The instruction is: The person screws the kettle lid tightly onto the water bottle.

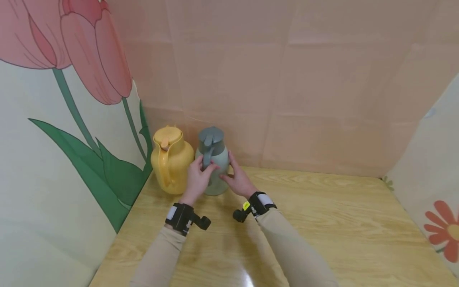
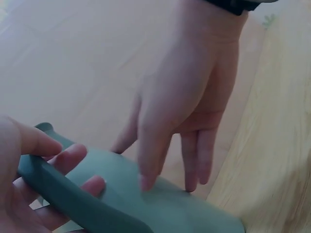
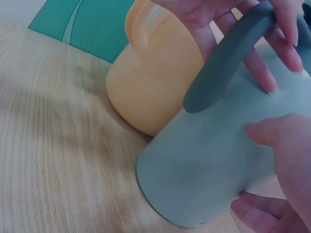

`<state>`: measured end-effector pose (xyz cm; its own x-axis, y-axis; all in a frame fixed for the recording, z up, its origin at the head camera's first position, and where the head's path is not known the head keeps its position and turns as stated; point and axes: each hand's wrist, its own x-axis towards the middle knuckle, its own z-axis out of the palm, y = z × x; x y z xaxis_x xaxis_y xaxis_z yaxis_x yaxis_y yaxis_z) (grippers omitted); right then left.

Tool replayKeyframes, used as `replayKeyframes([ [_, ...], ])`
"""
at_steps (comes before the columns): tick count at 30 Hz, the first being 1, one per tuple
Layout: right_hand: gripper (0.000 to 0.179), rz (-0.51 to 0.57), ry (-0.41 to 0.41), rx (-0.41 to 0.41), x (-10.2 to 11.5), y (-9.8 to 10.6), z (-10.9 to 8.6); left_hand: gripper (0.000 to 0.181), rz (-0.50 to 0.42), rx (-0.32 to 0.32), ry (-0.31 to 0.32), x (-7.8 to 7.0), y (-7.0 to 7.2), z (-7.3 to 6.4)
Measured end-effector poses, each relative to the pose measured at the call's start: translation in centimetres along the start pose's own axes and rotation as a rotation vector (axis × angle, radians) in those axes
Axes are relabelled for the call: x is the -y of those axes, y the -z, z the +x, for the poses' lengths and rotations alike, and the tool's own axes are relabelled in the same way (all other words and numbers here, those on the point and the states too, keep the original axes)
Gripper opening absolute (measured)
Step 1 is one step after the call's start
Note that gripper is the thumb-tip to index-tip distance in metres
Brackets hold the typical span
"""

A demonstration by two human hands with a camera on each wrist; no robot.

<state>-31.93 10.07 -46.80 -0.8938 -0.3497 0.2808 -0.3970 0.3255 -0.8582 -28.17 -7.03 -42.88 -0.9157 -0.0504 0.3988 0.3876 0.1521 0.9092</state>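
A pale green vacuum jug (image 1: 217, 184) with a dark grey-green lid (image 1: 211, 134) stands upright on the table near the back wall. My left hand (image 1: 196, 180) is at its dark handle (image 3: 226, 60), the fingers passing behind the handle and the thumb over it. On the jug's right side, my right hand (image 1: 242, 182) holds the body between the thumb in front and the fingers further round. Close by on the left is a yellow vacuum jug (image 1: 183, 161), its handle (image 1: 164, 169) facing forward; neither hand holds it.
The wood-grain table (image 1: 322, 223) stretches to the right and toward me. A pink wall covering (image 1: 322, 87) rises right behind the jugs. At the left, a tulip-printed cloth (image 1: 46, 167) borders the table; another flower-printed cloth (image 1: 412, 171) borders the right side.
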Motion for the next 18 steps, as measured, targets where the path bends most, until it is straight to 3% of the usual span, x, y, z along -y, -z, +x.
replayKeyframes([
  [6,0.095,0.017,0.013,0.018,-0.3,0.2,0.1,0.018,0.051,0.032,0.027,0.0,0.5,0.3],
  [11,0.092,-0.041,-0.039,0.052,-0.4,0.3,0.0,0.024,0.092,0.068,0.054,0.2,0.6,0.0],
  [15,0.082,-0.13,-0.086,0.077,0.1,1.0,-0.1,0.028,0.132,0.091,0.07,0.1,0.6,-0.2],
  [18,0.075,-0.284,-0.115,0.082,0.3,2.4,-0.2,0.028,0.145,0.103,0.072,0.0,0.6,-0.1],
])
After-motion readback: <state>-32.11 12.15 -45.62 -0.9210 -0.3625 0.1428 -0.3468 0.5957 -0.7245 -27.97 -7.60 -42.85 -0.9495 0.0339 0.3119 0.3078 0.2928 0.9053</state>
